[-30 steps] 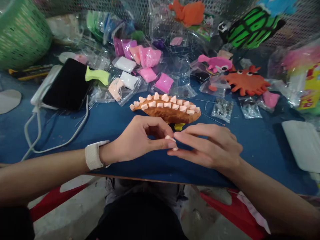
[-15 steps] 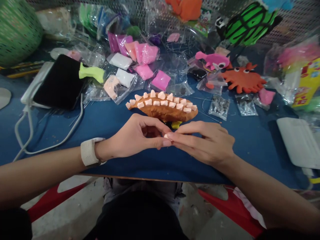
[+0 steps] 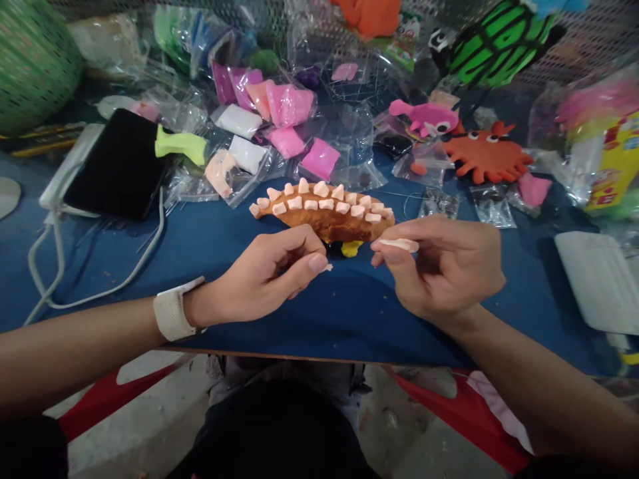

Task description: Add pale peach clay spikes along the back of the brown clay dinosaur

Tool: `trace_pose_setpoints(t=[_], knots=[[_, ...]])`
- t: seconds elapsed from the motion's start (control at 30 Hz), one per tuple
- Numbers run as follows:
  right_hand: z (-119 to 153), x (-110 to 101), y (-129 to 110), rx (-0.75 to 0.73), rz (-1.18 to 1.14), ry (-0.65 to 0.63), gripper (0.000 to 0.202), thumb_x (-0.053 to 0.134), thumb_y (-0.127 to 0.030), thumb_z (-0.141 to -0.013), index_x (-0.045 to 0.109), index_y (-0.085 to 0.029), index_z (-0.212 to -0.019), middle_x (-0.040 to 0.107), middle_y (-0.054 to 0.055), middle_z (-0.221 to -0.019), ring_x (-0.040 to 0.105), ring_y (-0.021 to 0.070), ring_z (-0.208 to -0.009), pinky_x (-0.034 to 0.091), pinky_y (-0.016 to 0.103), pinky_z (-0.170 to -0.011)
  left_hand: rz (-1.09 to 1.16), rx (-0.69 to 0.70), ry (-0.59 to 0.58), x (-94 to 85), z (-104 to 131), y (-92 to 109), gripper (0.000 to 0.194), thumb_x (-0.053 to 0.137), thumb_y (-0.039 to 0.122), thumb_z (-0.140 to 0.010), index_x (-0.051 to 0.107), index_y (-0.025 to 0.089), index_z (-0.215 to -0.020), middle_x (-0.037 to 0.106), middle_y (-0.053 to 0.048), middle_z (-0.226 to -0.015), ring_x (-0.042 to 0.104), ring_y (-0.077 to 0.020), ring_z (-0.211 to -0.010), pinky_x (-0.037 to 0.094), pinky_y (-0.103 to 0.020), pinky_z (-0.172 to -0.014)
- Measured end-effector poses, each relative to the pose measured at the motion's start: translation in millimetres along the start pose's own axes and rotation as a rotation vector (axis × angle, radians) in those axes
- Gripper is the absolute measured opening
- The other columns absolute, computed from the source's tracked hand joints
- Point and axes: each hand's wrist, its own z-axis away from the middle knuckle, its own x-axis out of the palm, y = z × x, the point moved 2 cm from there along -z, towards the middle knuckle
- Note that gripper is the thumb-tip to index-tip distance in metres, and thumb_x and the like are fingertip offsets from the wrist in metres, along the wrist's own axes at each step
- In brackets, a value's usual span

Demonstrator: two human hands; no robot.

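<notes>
Between thumb and forefinger, my right hand (image 3: 444,266) pinches a pale strip of modelling clay (image 3: 399,245). My left hand (image 3: 274,269) is closed in a pinch on a tiny pale bit of clay (image 3: 329,267) that peeks past the thumb. Just beyond both hands lies a brown clay figure (image 3: 319,223) with rows of pale pink clay pieces (image 3: 321,189) along its upper side. A yellow clay part (image 3: 352,249) shows under it, with a dark part beside it, partly hidden by the left fingers.
Packets of pink clay (image 3: 320,158) and white clay (image 3: 248,155) lie behind the figure. A black tablet-like device (image 3: 117,166) with a white cable (image 3: 150,259) is at left. A red clay crab (image 3: 492,156) sits back right, a white device (image 3: 599,285) at right.
My hands have moved apart. The right hand has gone right and turned, with the pale clay strip now showing in it; the left keeps a tiny bit.
</notes>
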Motion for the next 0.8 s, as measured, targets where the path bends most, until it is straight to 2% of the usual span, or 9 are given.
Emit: trace_pose_setpoints(t=[0.1,0.2,0.27,0.33,0.43,0.6,0.7,0.8], knots=[[-2.8,-0.5,0.6,-0.097,0.008,-0.016,0.019,0.081,-0.024,-0.106,0.085,-0.034,-0.121,0.09,-0.002,-0.098,0.08,0.0147,-0.067,0.068,0.03,-0.063,-0.165,0.091,0.002,-1.8,-0.3,1.4,0.025,0.067,0.031,-0.117,0.072,0.016,-0.097,0.07,0.003,-0.073,0.06,-0.0038,-0.056,0.046,-0.013,-0.054],[-7.8,-0.5,-1.8,-0.168,-0.037,-0.084,0.031,0.085,-0.017,-0.102,0.086,-0.036,-0.127,0.091,-0.003,-0.1,0.081,0.013,-0.068,0.067,0.025,-0.061,-0.348,0.247,-0.043,-1.7,1.3,1.5,0.003,0.077,0.017,-0.109,0.079,0.016,-0.107,0.085,-0.001,-0.095,0.079,-0.0074,-0.079,0.06,-0.013,-0.074],[-9.6,-2.4,-3.1,-0.158,-0.065,-0.087,0.035,0.091,-0.019,-0.099,0.086,-0.035,-0.129,0.092,-0.003,-0.098,0.083,0.0137,-0.07,0.067,0.024,-0.059,-0.415,0.359,-0.119,-0.5,3.8,0.5,0.008,0.077,0.014,-0.108,0.081,0.016,-0.114,0.089,-0.004,-0.107,0.085,-0.0117,-0.096,0.065,-0.017,-0.089],[-9.6,-4.7,-4.1,-0.115,-0.085,-0.112,0.032,0.094,-0.023,-0.097,0.087,-0.033,-0.127,0.092,-0.004,-0.094,0.084,0.0138,-0.068,0.066,0.023,-0.058,-0.43,0.43,-0.183,0.6,5.8,-0.7,0.015,0.074,0.013,-0.11,0.081,0.015,-0.122,0.089,-0.007,-0.116,0.087,-0.014,-0.105,0.066,-0.018,-0.096],[-7.7,-7.2,-6.4,-0.063,-0.065,-0.181,0.02,0.097,-0.031,-0.096,0.088,-0.031,-0.113,0.089,-0.006,-0.082,0.081,0.0117,-0.061,0.061,0.02,-0.054,-0.401,0.461,-0.249,1.2,6.3,-0.8,0.02,0.07,0.01,-0.111,0.082,0.014,-0.128,0.088,-0.01,-0.12,0.087,-0.0147,-0.107,0.067,-0.018,-0.094],[-7.4,-8.0,-11.7,-0.041,-0.072,-0.162,0.021,0.099,-0.036,-0.092,0.08,-0.029,-0.092,0.081,-0.009,-0.068,0.074,0.01,-0.051,0.057,0.02,-0.049,-0.401,0.437,-0.349,0.1,5.7,0.6,0.008,0.078,0.023,-0.109,0.083,0.018,-0.106,0.086,-0.004,-0.101,0.082,-0.0111,-0.085,0.06,-0.018,-0.076],[-10.0,-5.9,-11.7,-0.072,-0.07,-0.164,0.024,0.097,-0.039,-0.096,0.076,-0.029,-0.088,0.078,-0.01,-0.064,0.068,0.0085,-0.045,0.055,0.021,-0.047,-0.503,0.437,-0.356,-0.9,6.6,-1.4,0.019,0.075,0.029,-0.112,0.08,0.018,-0.097,0.082,-0.002,-0.093,0.076,-0.01,-0.075,0.052,-0.022,-0.066],[-11.6,-4.6,-9.7,-0.168,-0.08,-0.168,0.019,0.095,-0.034,-0.097,0.078,-0.028,-0.091,0.081,-0.01,-0.068,0.071,0.0091,-0.048,0.056,0.021,-0.048,-0.551,0.436,-0.319,-1.7,6.9,-4.1,0.017,0.071,0.025,-0.114,0.081,0.018,-0.103,0.082,-0.004,-0.098,0.075,-0.0101,-0.075,0.053,-0.023,-0.066]])
